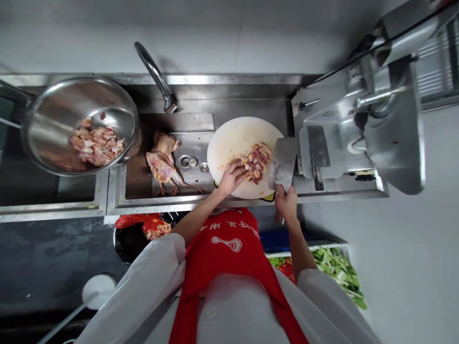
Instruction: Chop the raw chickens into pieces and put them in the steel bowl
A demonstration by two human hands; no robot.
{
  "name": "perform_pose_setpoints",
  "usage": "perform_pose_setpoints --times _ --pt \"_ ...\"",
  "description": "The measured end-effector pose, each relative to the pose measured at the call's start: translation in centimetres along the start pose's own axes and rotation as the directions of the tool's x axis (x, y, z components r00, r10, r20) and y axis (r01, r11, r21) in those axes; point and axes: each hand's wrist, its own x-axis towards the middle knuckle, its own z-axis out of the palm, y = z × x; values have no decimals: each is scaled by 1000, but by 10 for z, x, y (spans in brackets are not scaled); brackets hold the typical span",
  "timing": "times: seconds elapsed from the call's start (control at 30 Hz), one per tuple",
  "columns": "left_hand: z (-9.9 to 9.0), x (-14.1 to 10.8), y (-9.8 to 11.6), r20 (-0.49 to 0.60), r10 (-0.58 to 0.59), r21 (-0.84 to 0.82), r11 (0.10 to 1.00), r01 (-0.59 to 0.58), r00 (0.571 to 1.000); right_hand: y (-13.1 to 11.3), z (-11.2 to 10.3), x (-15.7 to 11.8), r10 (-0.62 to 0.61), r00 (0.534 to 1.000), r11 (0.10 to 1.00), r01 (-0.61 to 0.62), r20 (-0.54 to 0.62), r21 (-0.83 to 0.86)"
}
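Note:
A round white cutting board [229, 138] bears a pile of chopped raw meat [257, 163] on its right half. My left hand [232, 177] touches the left edge of the pile, its fingers bent and close together; whether a piece is between them is too small to tell. In my right hand [286, 200] is the handle of a cleaver [284, 163], fingers wrapped round it. The broad blade lies over the board's right edge, beside the meat and apart from my left hand.
A steel bowl [46, 126] with chopped meat stands left. Whole poultry [163, 162] lies in the sink beneath a curved faucet [154, 71]. Right of the board are a slicing machine [394, 129] and another cleaver [319, 147]. Vegetables [339, 270] sit low at right.

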Motion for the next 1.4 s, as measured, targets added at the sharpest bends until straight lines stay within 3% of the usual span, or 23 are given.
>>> perform_pose_setpoints --times 0.1,0.17,0.27,0.33,0.4,0.53,0.6,0.7,0.77,0.83,0.93,1.03,1.13,1.23,1.3,1.4 --pt "30 69 7 53 23 27 999 -24 998 30 -15 -16 124 990 988 -116 -73 107" --pt "44 107 5 163 -51 85 996 38 985 48 -18 -29 197 976 967 -179 -88 181" --pt "47 134 1 371 -227 235 961 145 900 67 -15 -47 277 956 924 -238 -93 300" --pt "38 136 0 426 -288 296 940 168 858 75 -11 -54 315 944 888 -258 -98 380" --pt "24 131 0 406 -288 262 946 191 867 79 -7 -57 337 936 858 -262 -99 442" --pt "-4 124 2 287 -316 -76 933 351 904 76 -3 -53 292 952 867 -223 -92 445" --pt "-18 124 4 241 -345 -251 881 402 907 68 -3 -49 230 970 906 -184 -78 381" --pt "-44 129 12 172 -351 -382 838 391 920 48 -2 -44 102 995 970 -98 -3 221" --pt "-64 133 18 137 -350 -416 829 375 927 30 3 -43 -6 994 996 -4 108 89" --pt "-81 133 23 107 -354 -450 816 362 929 13 14 -42 -114 958 992 123 262 -20" --pt "-96 118 22 70 -362 -528 777 343 929 -4 34 -38 -196 865 958 270 462 -98" --pt "-95 75 7 111 -424 -516 748 417 899 -9 45 -31 -166 853 938 291 494 -187" --pt "-83 15 -11 135 -563 -347 743 571 815 -21 37 -21 -137 878 909 295 458 -294" --pt "-71 -34 -24 -47 -642 -326 734 596 765 -59 21 -12 -197 906 886 328 375 -327" --pt "-64 -51 -29 -148 -669 -418 709 567 728 -97 15 -7 -290 927 886 354 238 -300" --pt "-57 -60 -35 -187 -720 -559 638 530 669 -147 27 0 -411 909 876 416 73 -246"
